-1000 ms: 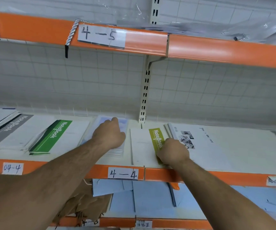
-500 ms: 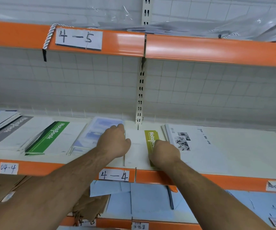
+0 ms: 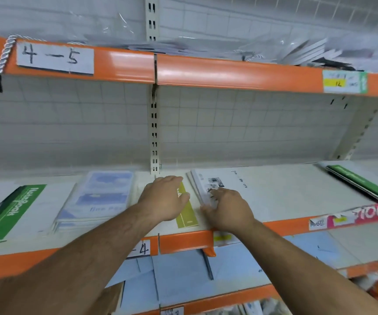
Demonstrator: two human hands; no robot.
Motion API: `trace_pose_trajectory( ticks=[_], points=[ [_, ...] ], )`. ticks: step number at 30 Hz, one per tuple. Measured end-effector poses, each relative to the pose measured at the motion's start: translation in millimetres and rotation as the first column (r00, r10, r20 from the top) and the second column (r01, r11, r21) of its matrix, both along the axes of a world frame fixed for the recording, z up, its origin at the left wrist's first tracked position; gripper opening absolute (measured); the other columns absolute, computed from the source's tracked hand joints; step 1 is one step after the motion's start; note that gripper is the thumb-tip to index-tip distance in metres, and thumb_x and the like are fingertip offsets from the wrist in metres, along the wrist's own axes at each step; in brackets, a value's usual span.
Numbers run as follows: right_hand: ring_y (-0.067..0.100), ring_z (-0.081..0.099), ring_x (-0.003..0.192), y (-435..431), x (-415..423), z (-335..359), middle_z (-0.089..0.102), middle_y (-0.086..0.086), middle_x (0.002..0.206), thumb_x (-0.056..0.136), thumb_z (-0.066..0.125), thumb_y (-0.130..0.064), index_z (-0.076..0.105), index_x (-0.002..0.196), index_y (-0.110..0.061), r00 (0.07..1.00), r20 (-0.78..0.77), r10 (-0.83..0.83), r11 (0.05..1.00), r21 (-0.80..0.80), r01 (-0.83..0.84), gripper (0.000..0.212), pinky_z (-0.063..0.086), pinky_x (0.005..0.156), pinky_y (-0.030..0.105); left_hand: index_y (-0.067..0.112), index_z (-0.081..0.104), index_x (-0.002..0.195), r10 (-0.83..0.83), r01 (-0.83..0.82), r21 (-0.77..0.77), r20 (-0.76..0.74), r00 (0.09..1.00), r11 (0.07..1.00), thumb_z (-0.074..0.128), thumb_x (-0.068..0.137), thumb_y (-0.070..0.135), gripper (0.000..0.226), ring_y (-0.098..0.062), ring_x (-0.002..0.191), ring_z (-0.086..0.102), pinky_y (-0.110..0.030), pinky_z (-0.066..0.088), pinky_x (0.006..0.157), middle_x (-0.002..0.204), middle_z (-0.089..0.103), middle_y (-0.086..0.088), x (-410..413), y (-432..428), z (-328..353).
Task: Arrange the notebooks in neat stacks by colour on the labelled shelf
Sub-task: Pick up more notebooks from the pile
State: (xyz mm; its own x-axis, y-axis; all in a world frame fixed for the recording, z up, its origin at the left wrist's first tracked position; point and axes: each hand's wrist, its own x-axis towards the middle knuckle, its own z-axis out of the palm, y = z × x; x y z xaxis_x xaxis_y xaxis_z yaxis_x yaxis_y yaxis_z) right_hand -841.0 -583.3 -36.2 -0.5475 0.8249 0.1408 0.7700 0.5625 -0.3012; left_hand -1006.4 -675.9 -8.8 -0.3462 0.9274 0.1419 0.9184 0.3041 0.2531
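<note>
Fingers: left-hand fingers [image 3: 172, 179] are straight and close together, pressed flat and gripping nothing. The right-hand fingers [image 3: 216, 193] stretch forward, slightly spread, tips down. They curl round nothing I can see, though blur softens them.
Left hand: the left hand [image 3: 164, 201] lies palm-down on the white notebook with a lime-yellow band [image 3: 187, 215] and covers most of it.
Right hand: the right hand [image 3: 227, 211] rests on the near left corner of the white notebook stack with a black-and-white print [image 3: 270, 194].
Key relation: the lime-banded notebook sits between the two hands, its long axis running front to back. Its band runs along the right edge, just beside the white stack. The left hand is already on it, so it's the nearer one. My read is that a short slide squares it up.
Neighbours: a pale blue notebook stack [image 3: 102, 196] lies just to the left, with a green-and-white notebook [image 3: 13, 212] beyond it. A green-spined notebook [image 3: 360, 184] lies angled, well apart at far right.
Shelf: a cream shelf with an orange front lip [image 3: 183, 242]. Its handwritten paper label [image 3: 141, 248] is partly hidden by the left forearm.
Room: a white wire-grid back panel [image 3: 70, 133] and a slotted cream upright [image 3: 154, 123]. The upper orange shelf edge [image 3: 229, 73] carries a "4-5" paper label [image 3: 55, 59].
</note>
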Motion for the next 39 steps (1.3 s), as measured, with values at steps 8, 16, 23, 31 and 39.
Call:
trace_pose_trajectory(
  ticks=[8, 16, 23, 31, 39],
  points=[
    [0.022, 0.024, 0.148, -24, 41, 8, 0.031, 0.005, 0.16, 0.09, 0.05, -0.064, 0.038, 0.152, -0.017, 0.976, 0.04, -0.213, 0.975, -0.059, 0.215, 0.079, 0.026, 0.119, 0.036, 0.022, 0.024, 0.158, -0.225, 0.225, 0.011, 0.005, 0.974, 0.974, 0.041, 0.1, 0.054, 0.068, -0.018, 0.149, 0.023, -0.029, 0.018, 0.12, 0.163, 0.026, 0.001, 14, 11, -2],
    [0.021, 0.02, 0.15, -70, 71, 8, 0.029, 0.004, 0.161, 0.093, 0.049, -0.064, 0.034, 0.154, -0.016, 0.936, 0.043, -0.35, 0.934, -0.064, 0.352, 0.078, 0.026, 0.117, 0.036, 0.022, 0.029, 0.156, -0.423, 0.423, -0.002, -0.004, 0.906, 0.906, 0.044, 0.1, 0.05, 0.064, -0.02, 0.147, 0.028, -0.032, 0.024, 0.119, 0.161, 0.031, 0.001, 38, 7, -13],
    [0.022, 0.018, 0.151, -105, 117, 7, 0.024, 0.004, 0.163, 0.093, 0.05, -0.064, 0.029, 0.156, -0.016, 0.876, 0.074, -0.477, 0.871, -0.092, 0.482, 0.082, 0.027, 0.119, 0.04, 0.02, 0.022, 0.158, -0.548, 0.546, -0.081, 0.0, 0.837, 0.834, 0.039, 0.101, 0.054, 0.069, -0.02, 0.151, 0.02, -0.036, 0.018, 0.122, 0.164, 0.023, -0.001, 78, 17, -28],
    [0.023, 0.021, 0.149, -116, 185, 11, 0.026, 0.004, 0.162, 0.093, 0.05, -0.064, 0.032, 0.155, -0.018, 0.816, 0.085, -0.571, 0.814, -0.068, 0.577, 0.079, 0.028, 0.116, 0.04, 0.02, 0.037, 0.148, -0.644, 0.641, -0.075, -0.01, 0.765, 0.764, 0.041, 0.101, 0.048, 0.055, -0.023, 0.134, 0.041, -0.037, 0.033, 0.108, 0.146, 0.047, -0.001, 153, 21, -20],
    [0.02, 0.023, 0.149, -99, 277, 9, 0.032, 0.005, 0.16, 0.092, 0.05, -0.066, 0.034, 0.154, -0.019, 0.825, 0.063, -0.561, 0.821, -0.088, 0.565, 0.08, 0.03, 0.115, 0.04, 0.025, 0.028, 0.155, -0.656, 0.653, -0.106, 0.012, 0.755, 0.75, 0.041, 0.1, 0.052, 0.063, -0.022, 0.144, 0.031, -0.039, 0.028, 0.116, 0.159, 0.034, 0.002, 243, 43, -21]
  ],
)
